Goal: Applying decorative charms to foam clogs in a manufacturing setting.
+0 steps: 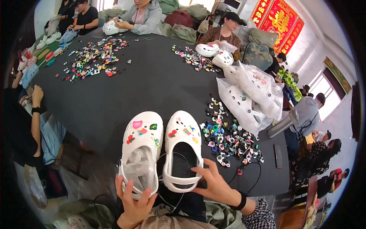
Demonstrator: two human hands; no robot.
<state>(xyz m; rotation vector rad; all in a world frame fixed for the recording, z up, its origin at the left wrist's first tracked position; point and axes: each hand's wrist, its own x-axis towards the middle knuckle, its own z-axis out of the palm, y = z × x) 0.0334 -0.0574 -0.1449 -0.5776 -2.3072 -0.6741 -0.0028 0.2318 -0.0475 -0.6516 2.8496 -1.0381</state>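
Two white clogs stand side by side at the table's near edge, toes pointing away from me. Colourful charms, among them red cherries and a pink bear shape, sit in the holes of both uppers. My left hand is closed around the heel of the left clog, which has clear crumpled plastic inside. At the right clog, my right hand grips the heel end, thumb on the strap and fingers below. A dark insole shows inside that clog. A thin cord loops between the two clogs.
Loose charms lie heaped right of the clogs, beside bagged white clogs, a metal tumbler and a black phone-like slab. More charm piles lie across the dark table. Several people work around it, some handling clogs.
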